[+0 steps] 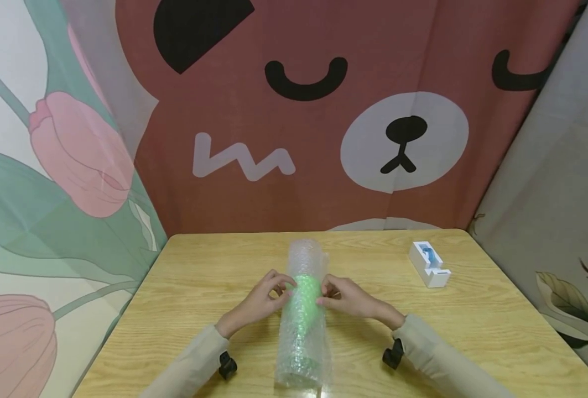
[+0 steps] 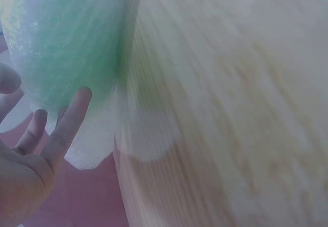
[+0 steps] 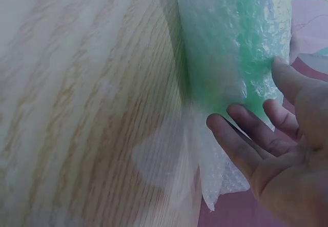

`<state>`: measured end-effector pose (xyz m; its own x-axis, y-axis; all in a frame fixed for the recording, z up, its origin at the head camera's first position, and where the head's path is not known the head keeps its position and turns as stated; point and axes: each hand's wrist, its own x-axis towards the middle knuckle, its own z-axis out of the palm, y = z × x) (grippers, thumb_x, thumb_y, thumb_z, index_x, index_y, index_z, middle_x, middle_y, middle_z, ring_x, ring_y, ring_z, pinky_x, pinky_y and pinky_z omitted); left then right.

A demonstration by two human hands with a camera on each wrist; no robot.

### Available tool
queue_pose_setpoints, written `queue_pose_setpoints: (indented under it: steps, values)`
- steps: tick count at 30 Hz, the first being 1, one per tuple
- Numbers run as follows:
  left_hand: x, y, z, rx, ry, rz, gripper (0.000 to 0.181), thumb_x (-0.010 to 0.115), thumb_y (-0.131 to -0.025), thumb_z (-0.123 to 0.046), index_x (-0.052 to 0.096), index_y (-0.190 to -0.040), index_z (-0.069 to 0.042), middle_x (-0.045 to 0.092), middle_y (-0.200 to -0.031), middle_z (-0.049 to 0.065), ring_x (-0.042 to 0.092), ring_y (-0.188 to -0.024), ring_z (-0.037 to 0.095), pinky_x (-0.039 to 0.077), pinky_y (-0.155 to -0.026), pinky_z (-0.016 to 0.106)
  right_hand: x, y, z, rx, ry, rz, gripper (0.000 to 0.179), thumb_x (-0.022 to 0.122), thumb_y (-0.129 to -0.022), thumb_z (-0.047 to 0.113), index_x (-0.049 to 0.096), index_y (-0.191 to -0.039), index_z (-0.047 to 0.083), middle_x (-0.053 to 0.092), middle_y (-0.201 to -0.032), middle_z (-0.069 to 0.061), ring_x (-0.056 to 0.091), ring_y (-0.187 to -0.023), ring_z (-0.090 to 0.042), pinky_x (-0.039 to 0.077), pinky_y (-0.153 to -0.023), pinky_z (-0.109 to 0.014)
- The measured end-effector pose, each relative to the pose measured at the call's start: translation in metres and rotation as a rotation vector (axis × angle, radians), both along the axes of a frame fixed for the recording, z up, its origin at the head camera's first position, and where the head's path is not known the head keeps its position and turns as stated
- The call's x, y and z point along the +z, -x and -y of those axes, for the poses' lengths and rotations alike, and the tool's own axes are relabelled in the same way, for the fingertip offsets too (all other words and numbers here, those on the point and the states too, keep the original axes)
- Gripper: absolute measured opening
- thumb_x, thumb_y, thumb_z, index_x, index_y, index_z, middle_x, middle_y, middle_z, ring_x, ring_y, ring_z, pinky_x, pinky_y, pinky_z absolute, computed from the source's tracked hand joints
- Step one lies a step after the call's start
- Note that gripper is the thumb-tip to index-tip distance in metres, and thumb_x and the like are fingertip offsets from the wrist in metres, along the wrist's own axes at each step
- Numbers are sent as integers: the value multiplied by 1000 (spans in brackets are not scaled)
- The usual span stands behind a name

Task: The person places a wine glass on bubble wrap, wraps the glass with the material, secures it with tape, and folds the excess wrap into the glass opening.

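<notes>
A long bundle of clear bubble wrap (image 1: 301, 354) lies lengthwise on the table, and something bright green (image 1: 306, 301) shows through its layers. My left hand (image 1: 268, 296) is at the bundle's left side, with fingertips at the green part. In the left wrist view, fingers (image 2: 66, 127) spread loosely beside the wrap. Opposite, my right hand (image 1: 345, 297) has thumb and fingertips at the bundle's right side. The right wrist view shows its thumb (image 3: 289, 78) against the wrap and the other fingers slightly bent along it. A loose wrap edge (image 3: 207, 181) hangs past the far end.
A white tape dispenser (image 1: 430, 265) with a blue roll stands at the back right of the wooden table (image 1: 199, 260). Behind the table hangs a bear-print curtain (image 1: 318, 199), with a floral curtain (image 1: 50, 221) at the left.
</notes>
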<state>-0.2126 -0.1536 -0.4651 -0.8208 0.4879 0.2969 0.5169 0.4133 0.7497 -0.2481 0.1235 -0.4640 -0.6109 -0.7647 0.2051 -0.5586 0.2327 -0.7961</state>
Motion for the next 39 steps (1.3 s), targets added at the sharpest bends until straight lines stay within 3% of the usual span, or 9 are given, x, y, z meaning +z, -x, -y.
queue_pose_setpoints:
  steps: [12, 21, 30, 33, 39]
  values:
    - [-2, 0, 0, 23, 4, 11, 20, 57, -101, -17, 60, -120, -14, 48, -100, 4, 58, -88, 17, 55, -68, 27, 3, -3, 4, -67, 6, 0, 20, 67, -97, 25, 55, -96, 9, 65, -93, 0, 66, -90, -15, 56, -79, -30]
    - [-2, -1, 0, 0, -21, 5, 18, 57, -102, -17, 58, -119, -11, 51, -98, 4, 62, -88, 21, 56, -68, 26, 6, -4, 4, -117, 32, -50, 15, 68, -96, 20, 59, -95, 9, 64, -92, 0, 66, -88, -17, 56, -78, -34]
    - [-9, 0, -1, 16, 2, -4, 18, 55, -102, -16, 56, -119, -11, 56, -102, 4, 64, -89, 21, 55, -73, 28, 10, -2, 0, -139, 60, -149, 1, 62, -96, 0, 62, -96, 1, 67, -93, -6, 67, -86, -21, 57, -77, -34]
    - [-11, 1, 0, 17, 15, -6, 18, 54, -103, -16, 55, -120, -10, 58, -102, 4, 64, -86, 19, 55, -74, 29, 10, -1, -1, -137, 78, -169, 8, 61, -93, -6, 63, -96, 1, 66, -94, -8, 67, -87, -23, 57, -77, -34]
    - [-12, 0, 1, -23, 21, 79, 19, 50, -105, -17, 53, -120, -7, 62, -104, 9, 64, -83, 21, 56, -67, 29, 12, 1, -2, -149, 133, -185, 8, 65, -92, -7, 64, -97, -1, 66, -94, -11, 67, -89, -28, 56, -81, -39]
